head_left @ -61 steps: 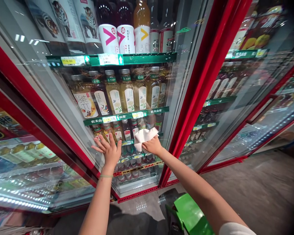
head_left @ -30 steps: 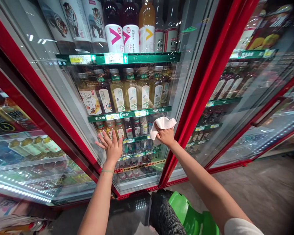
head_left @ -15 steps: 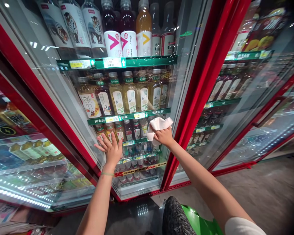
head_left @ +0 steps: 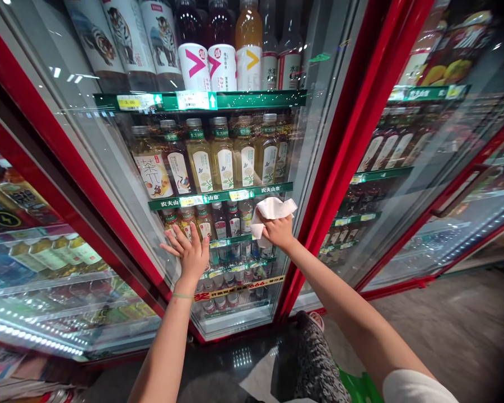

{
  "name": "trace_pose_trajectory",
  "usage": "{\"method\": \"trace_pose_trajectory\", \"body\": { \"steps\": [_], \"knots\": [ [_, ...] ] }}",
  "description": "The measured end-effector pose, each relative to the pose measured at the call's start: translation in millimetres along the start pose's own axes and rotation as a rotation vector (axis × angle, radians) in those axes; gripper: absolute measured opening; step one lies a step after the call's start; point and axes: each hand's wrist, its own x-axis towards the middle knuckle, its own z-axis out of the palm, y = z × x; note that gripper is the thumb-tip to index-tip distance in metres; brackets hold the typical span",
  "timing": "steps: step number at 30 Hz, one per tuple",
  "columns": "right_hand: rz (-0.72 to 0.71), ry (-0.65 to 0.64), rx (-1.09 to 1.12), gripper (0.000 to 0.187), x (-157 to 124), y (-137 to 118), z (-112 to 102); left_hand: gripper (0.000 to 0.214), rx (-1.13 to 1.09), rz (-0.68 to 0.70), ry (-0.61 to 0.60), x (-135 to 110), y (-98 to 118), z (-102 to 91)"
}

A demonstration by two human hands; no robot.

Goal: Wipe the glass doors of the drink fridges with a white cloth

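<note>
A pale pinkish-white cloth (head_left: 273, 209) lies bunched against the glass door (head_left: 308, 129) of a drinks cooler. My right hand (head_left: 279, 230) grips it near the door's right side and presses it on the pane. Fingers spread, my left hand (head_left: 192, 252) rests on or just before the same glass, lower left of the cloth, holding nothing. Behind the pane stand rows of bottles, among them tea bottles (head_left: 224, 159) on a middle shelf. The palms of both hands are turned away from view.
Red door frames (head_left: 334, 151) border the glass. To the right, another cooler door has a dark handle (head_left: 460, 193). More drinks (head_left: 59, 254) show behind glass on the left. Below are my patterned trouser leg (head_left: 321, 358) and a green plastic object (head_left: 361, 386) on the grey floor (head_left: 453, 330).
The view has shifted slightly. My leg now reaches further forward and right, with a shoe showing, and less of the green object is visible. Both hands stay in nearly the same places.
</note>
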Motion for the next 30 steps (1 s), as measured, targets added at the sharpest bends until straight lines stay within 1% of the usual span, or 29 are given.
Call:
{"method": "trace_pose_trajectory", "body": {
  "steps": [1,3,5,6,7,11,13,16,20,21,22,24,25,26,27,28,30],
  "knots": [
    [-0.029,-0.017,0.018,0.029,3,-6,0,0.069,-0.003,-0.001,-0.003,0,0,0.1],
    [-0.141,-0.06,0.069,0.026,9,-13,0,0.069,-0.014,0.012,-0.013,-1,-2,0.2],
    [-0.242,-0.08,0.109,0.025,14,-11,-1,0.068,-0.022,0.035,-0.015,-2,-4,0.5],
    [-0.244,-0.076,0.11,0.026,14,-6,-1,0.068,-0.025,0.047,-0.01,-2,-6,0.7],
    [-0.214,-0.065,0.098,0.026,14,0,-1,0.068,-0.026,0.06,-0.002,-3,-7,1.1],
    [-0.011,-0.022,0.015,0.028,4,23,3,0.069,-0.022,0.088,0.016,-4,-9,2.6],
    [0.02,-0.016,-0.001,0.031,-1,29,8,0.07,-0.015,0.081,0.01,-4,-9,3.0],
    [0.03,-0.011,-0.005,0.035,-6,33,14,0.069,0.005,0.079,-0.001,-3,-9,3.0],
    [0.059,-0.016,0.02,0.042,-5,31,15,0.068,0.01,0.087,-0.008,-3,-10,2.8],
    [0.102,0.004,0.029,0.046,-4,27,15,0.068,0.007,0.085,-0.006,-3,-10,2.8],
    [0.187,0.049,0.032,0.051,-3,21,14,0.068,0.002,0.081,-0.003,-3,-10,2.7],
    [0.441,0.187,0.017,0.06,-1,4,14,0.069,-0.005,0.073,0.0,-3,-9,2.6],
    [0.543,0.245,0.007,0.064,-1,-5,15,0.07,-0.009,0.07,-0.001,-3,-9,2.6],
    [0.58,0.27,0.004,0.066,-1,-13,16,0.07,-0.013,0.07,-0.002,-3,-9,2.6],
    [0.539,0.256,0.011,0.066,-2,-19,16,0.07,-0.016,0.073,-0.005,-3,-9,2.5],
    [0.438,0.21,0.027,0.065,-4,-22,17,0.07,-0.016,0.076,-0.008,-3,-9,2.5],
    [0.193,0.091,0.065,0.059,-7,-18,17,0.069,-0.014,0.074,-0.015,-3,-9,2.6]
  ]
}}
